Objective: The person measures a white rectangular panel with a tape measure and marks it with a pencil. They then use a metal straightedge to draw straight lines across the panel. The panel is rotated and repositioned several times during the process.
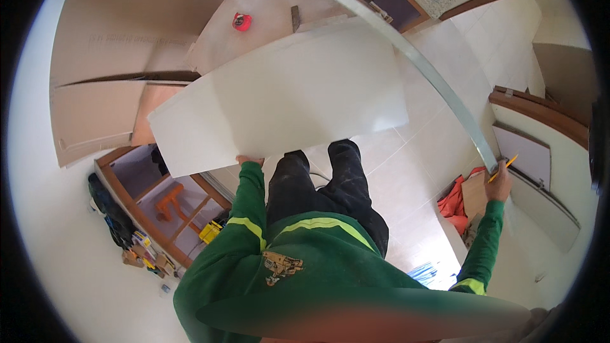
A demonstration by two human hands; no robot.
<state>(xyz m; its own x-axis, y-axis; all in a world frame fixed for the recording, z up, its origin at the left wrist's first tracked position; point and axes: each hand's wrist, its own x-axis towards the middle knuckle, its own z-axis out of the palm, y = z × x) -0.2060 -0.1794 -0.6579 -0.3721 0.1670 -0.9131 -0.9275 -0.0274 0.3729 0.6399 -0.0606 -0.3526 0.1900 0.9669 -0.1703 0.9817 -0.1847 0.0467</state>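
A large white panel (pixel 286 95) lies across the space in front of my legs. My left hand (pixel 249 161) is closed on its near edge, toward the left corner; some of the fingers are hidden behind the edge. Out to the right, my right hand (pixel 499 184) grips the end of a long metal straightedge (pixel 438 82). A yellow pencil (pixel 505 166) is held in that same hand and sticks out between the fingers. From there the straightedge runs up and left, passing beyond the panel's right end.
Brown cardboard sheets (pixel 95 114) lean at the left. A small red object (pixel 241 22) lies beyond the panel, near a short dark strip (pixel 295 19). Wooden-framed shelving (pixel 136 206) holds an orange tool (pixel 169 202) at lower left. Red cloth (pixel 452 206) lies below my right hand.
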